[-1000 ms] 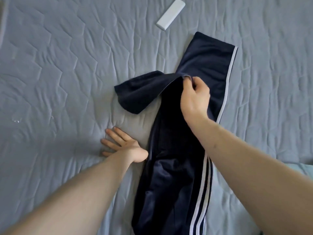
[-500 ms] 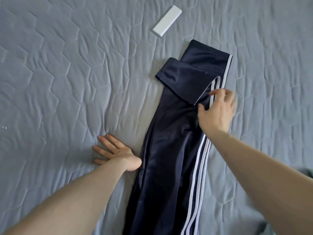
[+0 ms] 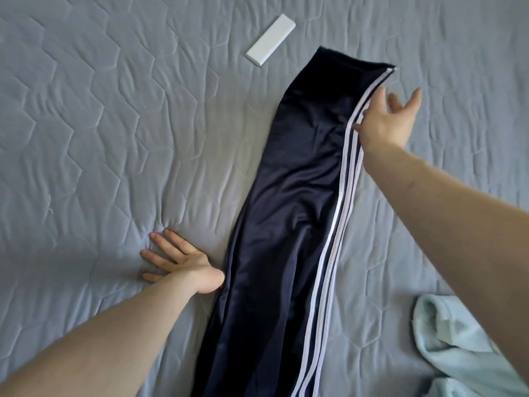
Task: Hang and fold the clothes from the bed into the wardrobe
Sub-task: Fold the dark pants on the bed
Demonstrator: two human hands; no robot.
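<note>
Navy track pants (image 3: 289, 202) with white side stripes lie folded lengthwise in a long strip on the grey quilted bed (image 3: 100, 138), running from the near edge up to the middle top. My right hand (image 3: 386, 121) is spread with straight fingers at the striped edge near the far end, its thumb side touching the stripes. My left hand (image 3: 177, 259) presses flat on the quilt just left of the pants, fingers spread, holding nothing.
A white rectangular remote-like bar (image 3: 270, 40) lies on the bed beyond the pants, to the upper left. A pale mint garment (image 3: 458, 348) is bunched at the lower right corner.
My right hand carried the loose pant flap from the left over to the right and let it go. The pants now lie as one flat strip. The left hand stayed planted.
</note>
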